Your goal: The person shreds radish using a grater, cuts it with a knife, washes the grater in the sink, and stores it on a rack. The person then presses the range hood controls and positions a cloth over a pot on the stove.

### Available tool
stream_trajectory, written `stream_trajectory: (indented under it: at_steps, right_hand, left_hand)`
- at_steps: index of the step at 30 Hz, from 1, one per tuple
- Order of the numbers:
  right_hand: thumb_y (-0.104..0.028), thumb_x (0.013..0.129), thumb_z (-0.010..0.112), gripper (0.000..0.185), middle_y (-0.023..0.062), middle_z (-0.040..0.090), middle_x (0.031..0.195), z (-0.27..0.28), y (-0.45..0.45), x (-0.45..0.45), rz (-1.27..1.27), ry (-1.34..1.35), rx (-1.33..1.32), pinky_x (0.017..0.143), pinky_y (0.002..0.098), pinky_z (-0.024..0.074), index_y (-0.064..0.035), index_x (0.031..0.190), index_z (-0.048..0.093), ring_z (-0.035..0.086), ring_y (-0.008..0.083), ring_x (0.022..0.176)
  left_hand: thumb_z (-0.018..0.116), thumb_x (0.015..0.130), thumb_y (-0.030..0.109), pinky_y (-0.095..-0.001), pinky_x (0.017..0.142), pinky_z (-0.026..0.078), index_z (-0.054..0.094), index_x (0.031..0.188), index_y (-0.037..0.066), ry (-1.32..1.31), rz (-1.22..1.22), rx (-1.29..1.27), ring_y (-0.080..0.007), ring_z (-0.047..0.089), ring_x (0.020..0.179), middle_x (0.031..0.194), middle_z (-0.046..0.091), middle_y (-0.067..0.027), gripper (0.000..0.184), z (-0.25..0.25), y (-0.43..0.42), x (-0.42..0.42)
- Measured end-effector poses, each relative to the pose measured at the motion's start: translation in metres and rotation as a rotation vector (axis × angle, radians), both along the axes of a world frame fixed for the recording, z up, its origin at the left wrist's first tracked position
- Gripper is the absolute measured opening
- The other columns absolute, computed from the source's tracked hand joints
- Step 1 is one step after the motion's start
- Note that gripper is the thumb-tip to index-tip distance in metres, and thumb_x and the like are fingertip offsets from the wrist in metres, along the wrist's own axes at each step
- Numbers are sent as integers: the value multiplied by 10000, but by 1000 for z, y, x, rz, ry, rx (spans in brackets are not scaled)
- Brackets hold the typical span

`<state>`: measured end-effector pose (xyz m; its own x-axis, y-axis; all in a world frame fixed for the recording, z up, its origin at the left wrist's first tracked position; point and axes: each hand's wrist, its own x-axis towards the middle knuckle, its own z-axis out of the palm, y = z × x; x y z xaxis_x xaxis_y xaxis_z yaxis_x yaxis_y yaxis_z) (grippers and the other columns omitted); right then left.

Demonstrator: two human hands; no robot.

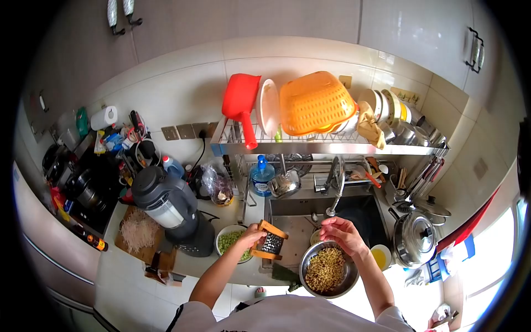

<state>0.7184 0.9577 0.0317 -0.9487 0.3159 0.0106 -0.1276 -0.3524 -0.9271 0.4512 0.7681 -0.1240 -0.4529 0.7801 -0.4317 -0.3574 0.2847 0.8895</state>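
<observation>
My left hand (251, 237) is closed on one end of a wooden-framed metal grater (272, 242), held up over the counter beside the sink. Right behind that hand stands a bowl of chopped green vegetable (227, 242). My right hand (344, 235) hovers above the rim of a steel bowl (352, 279), below the faucet. Its fingers are pinched together, and whatever may be between them is too small to make out. Pale yellow kernels or beans (325, 268) fill much of the steel bowl.
The sink (287, 207) and faucet (338, 188) lie ahead. A blender (171, 202) and a board with thin noodle-like strands (141, 229) stand left. To the right are a small bowl of yellow liquid (380, 258) and a lidded pot (414, 238). A dish rack (332, 148) hangs above.
</observation>
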Motion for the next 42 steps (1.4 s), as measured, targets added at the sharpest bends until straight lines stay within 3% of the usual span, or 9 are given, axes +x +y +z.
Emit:
stream_trajectory:
  at_steps: [4, 7, 8, 11, 15, 21, 27, 34, 42]
  right_hand:
    - [-94, 833, 635, 355, 97, 613, 1021, -44, 0, -30, -2, -151, 487, 749, 265, 521, -41, 1167, 528, 633, 169, 828]
    - [-105, 736, 724, 672, 139, 480, 1255, -55, -26, -65, -101, -229, 980, 748, 269, 523, -68, 1317, 387, 582, 215, 993]
    - [-100, 677, 763, 886, 155, 303, 1400, -62, -32, -78, -94, -131, 1097, 737, 282, 528, -82, 1395, 244, 479, 264, 1147]
    - [-34, 670, 749, 928, 116, 312, 1405, -64, -52, -112, -207, 58, 1266, 638, 279, 530, -107, 1417, 204, 530, 236, 1005]
    - [-51, 719, 715, 827, 171, 315, 1390, -23, -62, -126, -267, 76, 1060, 702, 275, 520, -69, 1397, 242, 508, 260, 1076]
    - [22, 784, 600, 596, 120, 541, 1152, -18, -53, -106, -387, 41, 963, 693, 268, 507, -46, 1321, 352, 569, 186, 948]
    - [-10, 807, 575, 516, 93, 567, 1106, -35, -49, -86, -469, -37, 871, 675, 262, 505, -56, 1287, 391, 575, 155, 922]
    - [-75, 836, 567, 428, 83, 632, 950, -57, -45, -60, -496, -97, 844, 628, 260, 510, -41, 1242, 435, 609, 156, 828]
    - [-91, 825, 594, 383, 63, 637, 926, -68, -43, -28, -501, -164, 647, 637, 239, 504, -24, 1185, 482, 629, 134, 796]
  left_hand:
    - [503, 826, -11, -274, 578, 512, 560, 1026, 21, 90, -73, 32, -136, 587, 712, 863, 584, -34, 211, 37, -1, -3]
    - [474, 822, -20, -302, 672, 537, 534, 1101, 28, 125, -65, 65, -152, 593, 849, 967, 594, -62, 290, 70, 2, -5]
    - [474, 813, -6, -289, 652, 515, 532, 1077, 13, 85, -14, 118, -144, 586, 793, 918, 592, -50, 271, 83, 1, -1]
    - [496, 810, 32, -293, 645, 483, 525, 1062, -15, 297, -63, 240, -140, 582, 750, 870, 603, -66, 258, 111, -9, -2]
    - [501, 822, 35, -305, 638, 456, 542, 1004, -16, 1027, -318, 203, -134, 561, 703, 802, 605, -75, 193, 223, -63, -1]
    - [498, 659, -78, -254, 729, 475, 585, 959, -20, 650, 207, 472, -143, 584, 862, 933, 622, -100, 317, 377, -168, -36]
    - [439, 666, -43, -319, 981, 345, 509, 1116, 15, 434, 636, 1010, -180, 467, 1123, 1142, 530, -67, 459, 407, -179, -145]
    - [461, 648, -46, -312, 960, 347, 529, 1057, 14, 781, 566, 958, -172, 484, 1070, 1066, 551, -61, 419, 404, -153, -226]
    - [537, 667, -28, -297, 860, 412, 565, 1060, 23, 716, 803, 922, -164, 533, 967, 1013, 583, -50, 397, 405, -109, -313]
